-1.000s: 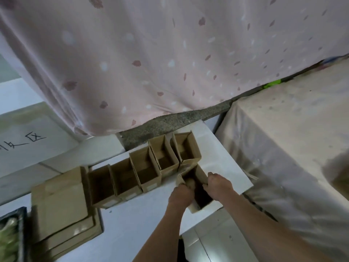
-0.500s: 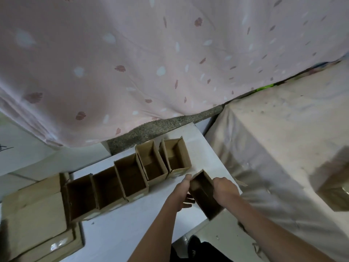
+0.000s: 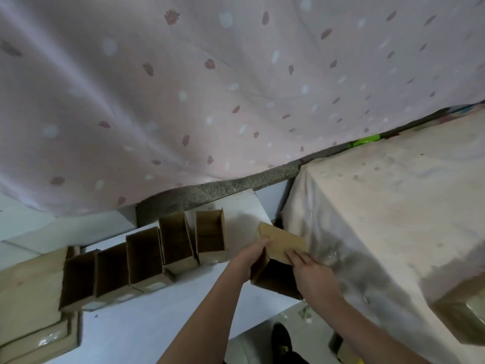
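I hold a small brown cardboard box (image 3: 282, 244) above the right end of the white table (image 3: 147, 319). My left hand (image 3: 248, 258) grips the box's left side, thumb up along its edge. My right hand (image 3: 312, 269) lies on its right side with straight fingers pressing the lit upper face. The box is tilted, its lower part in shadow. Several open cardboard boxes (image 3: 175, 245) stand in a row on the table to the left, the nearest one (image 3: 211, 237) just left of my left hand.
A stack of flat cardboard (image 3: 29, 298) lies at the table's left end. A pink spotted curtain (image 3: 210, 88) hangs behind. A cloth-covered surface (image 3: 393, 219) stands close on the right. A dark shoe (image 3: 282, 340) shows on the floor below.
The box has been turned over in my hands: its open dark inside faced up before, and a closed lit face is up now. My view has shifted a little leftward and closer.
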`<control>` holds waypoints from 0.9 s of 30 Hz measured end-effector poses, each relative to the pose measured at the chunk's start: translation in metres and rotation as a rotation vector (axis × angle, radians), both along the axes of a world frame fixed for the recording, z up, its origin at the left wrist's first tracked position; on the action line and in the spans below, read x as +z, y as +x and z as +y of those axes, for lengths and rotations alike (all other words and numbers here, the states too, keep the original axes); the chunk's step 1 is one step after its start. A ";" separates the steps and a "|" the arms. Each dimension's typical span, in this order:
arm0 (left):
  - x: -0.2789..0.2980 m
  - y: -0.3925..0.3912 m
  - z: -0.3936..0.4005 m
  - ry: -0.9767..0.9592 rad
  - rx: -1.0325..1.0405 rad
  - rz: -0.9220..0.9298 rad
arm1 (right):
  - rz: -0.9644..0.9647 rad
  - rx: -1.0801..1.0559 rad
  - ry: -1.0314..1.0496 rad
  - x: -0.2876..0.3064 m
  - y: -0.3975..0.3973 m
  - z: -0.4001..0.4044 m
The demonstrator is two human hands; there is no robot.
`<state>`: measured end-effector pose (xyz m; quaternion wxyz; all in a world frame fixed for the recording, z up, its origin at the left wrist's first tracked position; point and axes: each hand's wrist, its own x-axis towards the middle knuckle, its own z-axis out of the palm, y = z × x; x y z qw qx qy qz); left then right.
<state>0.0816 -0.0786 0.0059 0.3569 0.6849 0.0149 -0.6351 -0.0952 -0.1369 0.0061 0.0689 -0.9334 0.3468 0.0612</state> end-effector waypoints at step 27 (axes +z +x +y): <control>-0.067 -0.046 0.071 -0.126 -0.884 -1.191 | 0.044 0.179 0.452 -0.056 0.048 -0.019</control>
